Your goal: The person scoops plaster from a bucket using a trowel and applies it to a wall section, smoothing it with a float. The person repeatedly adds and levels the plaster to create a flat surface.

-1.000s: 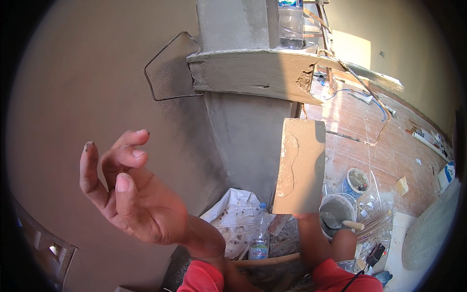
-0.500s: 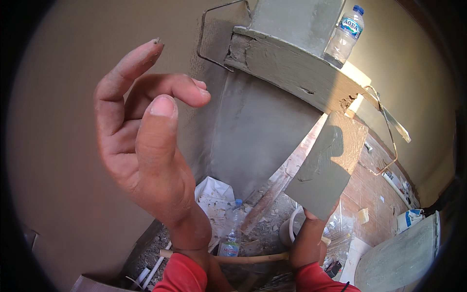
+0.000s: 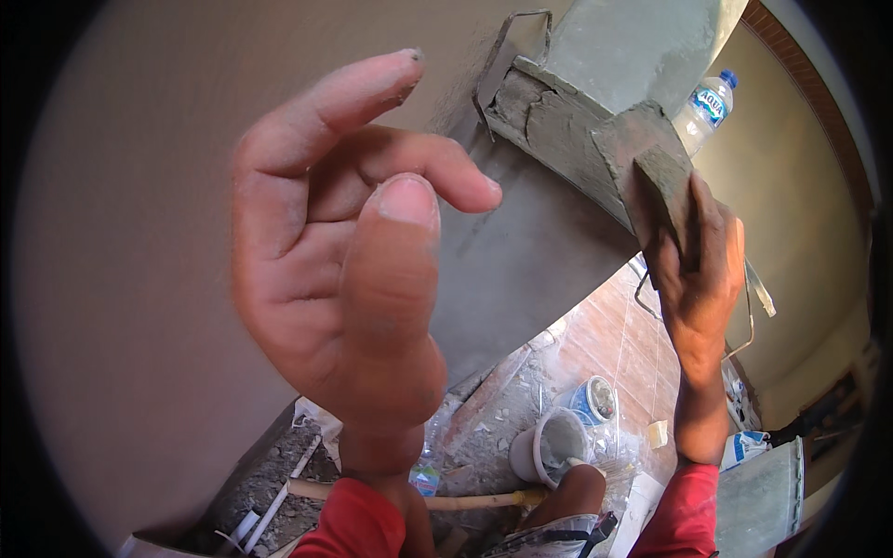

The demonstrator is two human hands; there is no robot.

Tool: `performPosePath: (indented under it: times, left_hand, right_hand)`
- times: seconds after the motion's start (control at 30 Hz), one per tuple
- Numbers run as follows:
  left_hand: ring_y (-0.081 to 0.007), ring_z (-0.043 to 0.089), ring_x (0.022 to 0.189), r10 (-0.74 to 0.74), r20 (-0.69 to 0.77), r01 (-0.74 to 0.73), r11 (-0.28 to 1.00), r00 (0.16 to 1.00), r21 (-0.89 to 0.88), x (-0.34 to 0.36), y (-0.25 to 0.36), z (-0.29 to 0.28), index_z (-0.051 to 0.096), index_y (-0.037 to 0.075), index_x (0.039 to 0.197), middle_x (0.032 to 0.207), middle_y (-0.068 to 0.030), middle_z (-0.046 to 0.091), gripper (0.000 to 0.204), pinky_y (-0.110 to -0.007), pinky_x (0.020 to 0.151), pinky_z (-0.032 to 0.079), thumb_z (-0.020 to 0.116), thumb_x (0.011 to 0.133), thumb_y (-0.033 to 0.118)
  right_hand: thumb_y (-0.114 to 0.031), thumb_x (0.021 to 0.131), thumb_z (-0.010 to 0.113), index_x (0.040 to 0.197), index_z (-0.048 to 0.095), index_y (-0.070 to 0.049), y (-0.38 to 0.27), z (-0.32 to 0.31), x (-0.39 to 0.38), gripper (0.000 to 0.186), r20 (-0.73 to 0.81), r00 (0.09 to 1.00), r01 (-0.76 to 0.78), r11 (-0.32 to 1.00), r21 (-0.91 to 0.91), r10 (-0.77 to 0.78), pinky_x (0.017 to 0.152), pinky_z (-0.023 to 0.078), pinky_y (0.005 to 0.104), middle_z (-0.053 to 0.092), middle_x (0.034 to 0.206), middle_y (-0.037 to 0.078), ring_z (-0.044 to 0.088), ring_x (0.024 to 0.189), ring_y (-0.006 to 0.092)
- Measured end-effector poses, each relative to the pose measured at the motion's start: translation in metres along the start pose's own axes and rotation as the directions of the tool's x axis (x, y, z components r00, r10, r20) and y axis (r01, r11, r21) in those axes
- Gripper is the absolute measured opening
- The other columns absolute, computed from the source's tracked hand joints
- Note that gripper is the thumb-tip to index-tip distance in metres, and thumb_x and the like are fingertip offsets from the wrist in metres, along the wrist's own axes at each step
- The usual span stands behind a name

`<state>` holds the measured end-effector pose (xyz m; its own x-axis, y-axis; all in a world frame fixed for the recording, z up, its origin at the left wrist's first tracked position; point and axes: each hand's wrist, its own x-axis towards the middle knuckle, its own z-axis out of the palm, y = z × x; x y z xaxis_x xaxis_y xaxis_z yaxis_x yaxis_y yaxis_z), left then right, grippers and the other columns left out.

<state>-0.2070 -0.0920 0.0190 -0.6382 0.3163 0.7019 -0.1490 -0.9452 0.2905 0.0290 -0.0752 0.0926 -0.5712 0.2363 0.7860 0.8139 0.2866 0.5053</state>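
Note:
My right hand grips the block handle of a plastering float, its flat plate laid against the front face of a grey cement-coated ledge. Rough, cracked mortar shows on that face left of the float. My left hand is raised close in front of the wall, palm turned inward. Its index finger is bent and lifted, the thumb stands up, and gaps show between the fingers, with nothing in them. Wet mortar clings to the index fingertip.
A bent metal rod clamp hooks the ledge's left end. Beyond the float stands a water bottle. Below are a mortar bucket, a blue-and-white pail, a wooden pole, another bottle and rubble. A grey panel leans lower right.
My right hand has raised the float and turned it, from mortar-covered face showing to handle side showing, against the ledge. The view has shifted; my left hand keeps its pose, appearing larger and farther right.

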Motion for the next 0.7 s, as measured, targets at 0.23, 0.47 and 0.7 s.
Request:
performPosePath:
  times: [0.23, 0.47, 0.7]
  left_hand:
    - [-0.0239, 0.060, 0.076, -0.027, -0.017, 0.026, 0.998, 1.000, -0.057, -0.001, -0.001, -0.001, 0.044, -0.015, 0.123, 0.074, -0.0160, 0.061, 0.046, -0.038, 0.083, 0.047, 0.045, 0.081, 0.005]
    - [-0.0230, 0.059, 0.073, -0.018, 0.013, 0.019, 0.998, 1.000, -0.060, -0.001, 0.002, 0.000, 0.046, -0.014, 0.122, 0.071, -0.0144, 0.060, 0.047, -0.038, 0.081, 0.048, 0.045, 0.079, 0.005]
    - [-0.0244, 0.059, 0.073, 0.026, -0.008, -0.026, 0.999, 1.000, -0.031, -0.001, 0.000, -0.006, 0.045, -0.015, 0.122, 0.072, -0.0154, 0.060, 0.045, -0.037, 0.082, 0.047, 0.044, 0.082, 0.006]
  right_hand:
    - [-0.004, 0.076, 0.068, 0.131, 0.050, -0.010, -0.004, 0.044, 0.026, 0.058, 0.262, 0.948, 0.212, 0.971, -0.110, -0.177, 0.076, 0.049, 0.0368, 0.055, 0.100, 0.009, 0.053, 0.088, 0.0275]
    - [-0.008, 0.078, 0.067, 0.131, 0.049, -0.010, -0.011, 0.054, 0.042, 0.056, 0.243, 0.953, 0.214, 0.969, -0.121, -0.180, 0.077, 0.048, 0.0382, 0.054, 0.100, 0.009, 0.052, 0.089, 0.0292]
    - [-0.006, 0.083, 0.061, 0.131, 0.050, 0.002, -0.010, -0.030, -0.005, 0.049, 0.556, 0.828, -0.409, 0.754, 0.513, 0.071, 0.089, 0.045, 0.0318, 0.059, 0.117, 0.018, 0.058, 0.105, 0.0256]
